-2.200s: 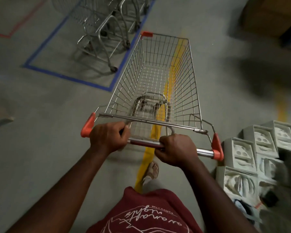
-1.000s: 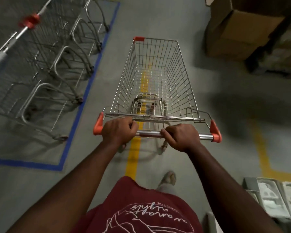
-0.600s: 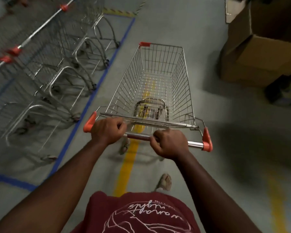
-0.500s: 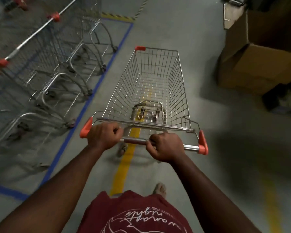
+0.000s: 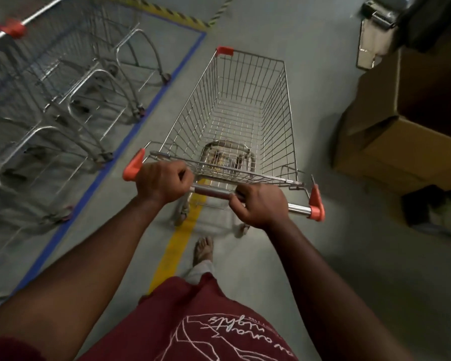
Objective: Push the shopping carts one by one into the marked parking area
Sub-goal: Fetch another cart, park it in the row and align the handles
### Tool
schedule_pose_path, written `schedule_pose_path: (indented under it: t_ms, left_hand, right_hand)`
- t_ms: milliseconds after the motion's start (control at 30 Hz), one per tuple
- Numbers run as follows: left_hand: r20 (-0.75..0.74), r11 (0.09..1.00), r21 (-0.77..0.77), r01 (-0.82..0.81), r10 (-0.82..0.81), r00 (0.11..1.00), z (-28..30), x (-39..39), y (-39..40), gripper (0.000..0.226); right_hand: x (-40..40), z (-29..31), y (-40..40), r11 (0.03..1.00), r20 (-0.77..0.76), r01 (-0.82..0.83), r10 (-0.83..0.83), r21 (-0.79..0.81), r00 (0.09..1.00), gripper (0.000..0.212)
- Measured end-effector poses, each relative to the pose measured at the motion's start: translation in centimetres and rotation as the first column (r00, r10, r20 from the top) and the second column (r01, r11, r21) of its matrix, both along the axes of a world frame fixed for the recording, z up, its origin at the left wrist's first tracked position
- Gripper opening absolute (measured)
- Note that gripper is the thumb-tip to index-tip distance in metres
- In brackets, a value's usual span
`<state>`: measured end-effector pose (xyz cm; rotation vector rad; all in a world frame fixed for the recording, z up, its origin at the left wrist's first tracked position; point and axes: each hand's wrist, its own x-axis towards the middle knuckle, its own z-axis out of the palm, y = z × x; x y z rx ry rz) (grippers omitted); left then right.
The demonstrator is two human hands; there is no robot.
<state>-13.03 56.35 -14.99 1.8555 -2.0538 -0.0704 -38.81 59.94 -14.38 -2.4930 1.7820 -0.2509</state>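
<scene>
Cart (image 5: 235,118) basket bare, hands gripping

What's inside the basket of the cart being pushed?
Nothing shows inside the cart: through its wire floor only the lower frame and grey floor appear. The left hand and right hand, gripping the handle, hide the near edge.

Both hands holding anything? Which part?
Both grip the shopping cart by its handle bar: left hand near the left end, right hand right of centre.

Grey concrete floor (image 5: 284,256) with a yellow line (image 5: 177,246); cardboard boxes (image 5: 401,131) stacked at right.
</scene>
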Motion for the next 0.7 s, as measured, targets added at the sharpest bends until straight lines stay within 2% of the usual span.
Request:
schedule_pose_path:
  t_ms: [167,367,500,700]
  left_hand:
    - [-0.016,0.998,0.063,0.019,-0.018,1.000,0.5,-4.4,-12.6,0.028]
    - [0.009,0.994,0.109,0.018,-0.020,1.000,1.0,-9.1,-25.5,0.025]
    - [0.003,0.996,0.086,-0.023,0.023,1.000,0.4,-12.5,-34.8,0.028]
    - [-0.017,0.991,0.063,-0.120,0.122,0.992,0.6,-19.3,-48.9,0.027]
  right_hand:
    - [-4.4,0.6,-12.9,1.000,-0.011,0.010,-0.010,0.015,1.000,0.050]
    - [-9.0,0.5,-26.2,0.999,-0.026,-0.017,0.016,-0.042,1.000,0.054]
    - [-12.6,-0.1,-36.0,0.996,-0.041,-0.051,0.048,-0.070,0.998,0.046]
    - [-19.2,0.0,-53.0,0.989,-0.056,-0.138,0.135,-0.051,0.989,0.053]
